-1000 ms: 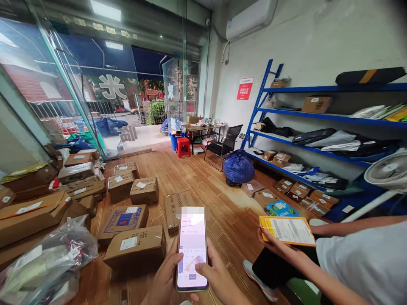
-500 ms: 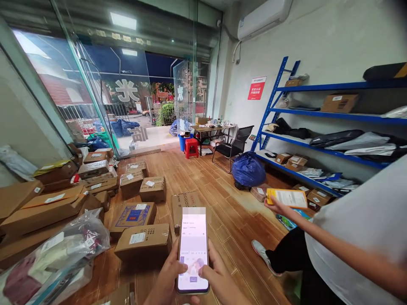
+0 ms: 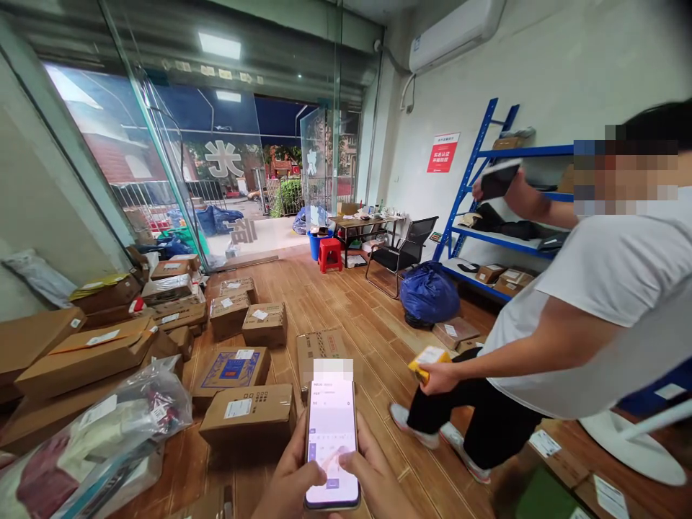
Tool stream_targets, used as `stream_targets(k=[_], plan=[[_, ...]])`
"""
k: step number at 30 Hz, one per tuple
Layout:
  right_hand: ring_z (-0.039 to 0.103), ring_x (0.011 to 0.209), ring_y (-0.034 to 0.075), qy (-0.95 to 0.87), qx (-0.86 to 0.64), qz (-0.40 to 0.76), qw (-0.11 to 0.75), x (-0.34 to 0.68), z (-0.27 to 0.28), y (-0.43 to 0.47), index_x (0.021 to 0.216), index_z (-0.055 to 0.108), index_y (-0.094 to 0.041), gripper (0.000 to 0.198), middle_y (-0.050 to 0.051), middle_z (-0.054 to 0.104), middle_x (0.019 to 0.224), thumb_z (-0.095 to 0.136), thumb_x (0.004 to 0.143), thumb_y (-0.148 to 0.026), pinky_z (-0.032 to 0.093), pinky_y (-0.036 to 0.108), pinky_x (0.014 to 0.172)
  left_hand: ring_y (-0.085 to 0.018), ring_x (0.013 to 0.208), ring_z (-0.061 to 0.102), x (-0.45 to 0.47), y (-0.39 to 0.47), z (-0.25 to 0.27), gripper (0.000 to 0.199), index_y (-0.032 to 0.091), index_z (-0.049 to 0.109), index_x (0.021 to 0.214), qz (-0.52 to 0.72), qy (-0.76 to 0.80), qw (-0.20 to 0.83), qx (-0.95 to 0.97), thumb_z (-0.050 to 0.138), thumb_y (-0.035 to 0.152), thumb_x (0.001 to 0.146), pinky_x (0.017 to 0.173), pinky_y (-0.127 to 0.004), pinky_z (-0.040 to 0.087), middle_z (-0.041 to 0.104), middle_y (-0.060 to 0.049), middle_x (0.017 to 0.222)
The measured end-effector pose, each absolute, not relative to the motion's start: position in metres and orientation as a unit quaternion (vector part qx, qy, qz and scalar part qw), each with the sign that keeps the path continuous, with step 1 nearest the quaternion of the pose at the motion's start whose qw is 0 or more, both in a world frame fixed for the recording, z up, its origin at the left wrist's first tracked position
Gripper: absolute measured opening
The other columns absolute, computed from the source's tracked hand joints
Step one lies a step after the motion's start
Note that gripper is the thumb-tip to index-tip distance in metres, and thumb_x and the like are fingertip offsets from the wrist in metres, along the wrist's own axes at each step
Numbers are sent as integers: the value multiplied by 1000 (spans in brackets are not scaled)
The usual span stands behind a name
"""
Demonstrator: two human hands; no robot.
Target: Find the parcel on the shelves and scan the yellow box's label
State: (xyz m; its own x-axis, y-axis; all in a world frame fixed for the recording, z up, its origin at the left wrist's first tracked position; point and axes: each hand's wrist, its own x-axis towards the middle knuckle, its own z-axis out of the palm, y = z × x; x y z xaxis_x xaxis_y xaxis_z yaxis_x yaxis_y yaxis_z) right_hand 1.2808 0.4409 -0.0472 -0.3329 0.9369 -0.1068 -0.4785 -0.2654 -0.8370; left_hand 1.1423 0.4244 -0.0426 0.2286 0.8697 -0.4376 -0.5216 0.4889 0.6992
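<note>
A smartphone [image 3: 331,425] with a lit screen is held upright in both hands at the bottom centre, with an on-screen keyboard in its lower half. My left hand [image 3: 297,461] grips the phone's left edge, its thumb over the keyboard. Along the right edge my right hand [image 3: 373,468] is wrapped, its thumb also resting over the keys. Text on the screen is too small to read. Just behind the phone lies a cardboard box [image 3: 318,346], and to its left sits another carton [image 3: 246,414] with a white label.
A co-worker [image 3: 589,310] stands at right, holding a yellow packet [image 3: 429,360] and a dark device [image 3: 500,180]. Cartons and a clear plastic bag [image 3: 108,447] cover the left floor. Beyond are a blue sack [image 3: 429,292], a chair [image 3: 408,249], a red stool [image 3: 330,254] and blue shelving [image 3: 476,187].
The co-worker has moved further into view, the yellow packet now lower and further left, a dark device raised in the other hand. My left thumb has shifted slightly on the phone.
</note>
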Motion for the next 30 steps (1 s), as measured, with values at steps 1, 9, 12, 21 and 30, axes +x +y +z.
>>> stream_targets(k=[1, 9, 12, 21, 30], plan=[[66, 80, 22, -367, -312, 732, 482, 1280, -47, 441, 116, 56, -23, 53, 1, 74, 93, 57, 64, -19, 48, 30, 67, -19, 62, 63, 1143, 425, -41, 100, 26, 18, 148, 460, 416, 756, 210, 60, 8, 59, 54, -27, 47, 67, -7, 112], [67, 79, 20, -347, -318, 730, 496, 1274, -46, 442, 116, 55, -20, 47, 2, 75, 94, 61, 70, -23, 51, 29, 68, -19, 64, 63, 1139, 428, -41, 94, 15, 21, 147, 497, 358, 764, 203, 63, 16, 63, 52, -25, 46, 71, -8, 97], [66, 77, 19, -354, -310, 725, 502, 1272, -46, 443, 117, 54, -21, 50, 1, 75, 93, 62, 67, -20, 51, 28, 66, -18, 63, 62, 1138, 429, -43, 95, 17, 18, 147, 492, 360, 765, 207, 64, 17, 65, 50, -25, 44, 70, -9, 102], [67, 80, 21, -348, -316, 729, 498, 1269, -40, 445, 117, 54, -22, 52, 1, 74, 97, 60, 65, -17, 51, 30, 68, -25, 82, 66, 1130, 433, -45, 91, 17, 24, 147, 499, 337, 767, 223, 63, 18, 65, 58, -28, 48, 68, -10, 111], [68, 82, 21, -341, -328, 720, 507, 1267, -38, 445, 115, 53, -21, 52, 1, 75, 99, 61, 64, -17, 52, 29, 69, -29, 118, 55, 1126, 434, -49, 64, 25, 49, 137, 513, 314, 775, 195, 66, 35, 76, 92, -35, 47, 59, -6, 132]])
